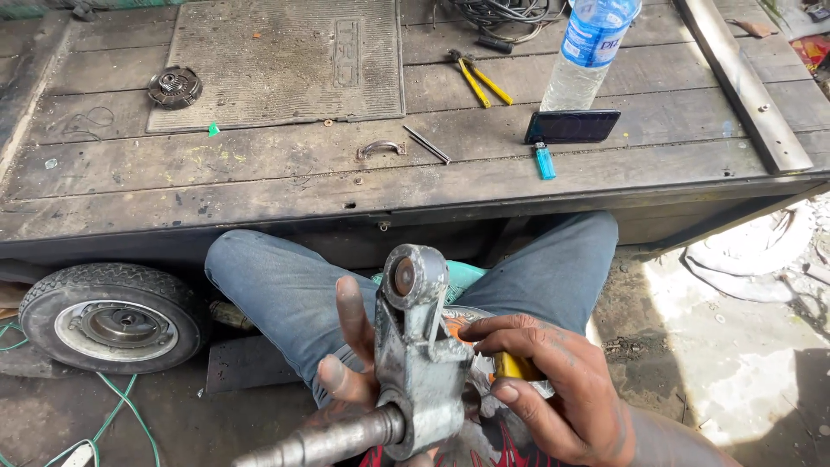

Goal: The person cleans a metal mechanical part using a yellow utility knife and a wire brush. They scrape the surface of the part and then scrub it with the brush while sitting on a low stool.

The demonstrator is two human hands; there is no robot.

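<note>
Gripping from behind, the left hand [350,359] steadies a grey cast-metal bracket with a round bushing eye [417,346] over the lap, while the right hand [553,385] closes on a yellow-handled tool [512,367] against its side. Fitting work looks underway; next calls for steady pressure. Beyond, yellow-handled pliers [480,79] lie near the wooden platform's [259,177] far edge.

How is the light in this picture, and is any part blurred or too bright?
Head view: hard sunlight overexposes the ground at right, washing out detail there; the space under the wooden bench lies in deep shadow; the metal bracket and both hands, left hand and right hand, are sharp; the steel shaft near the lens looks slightly soft.
</note>
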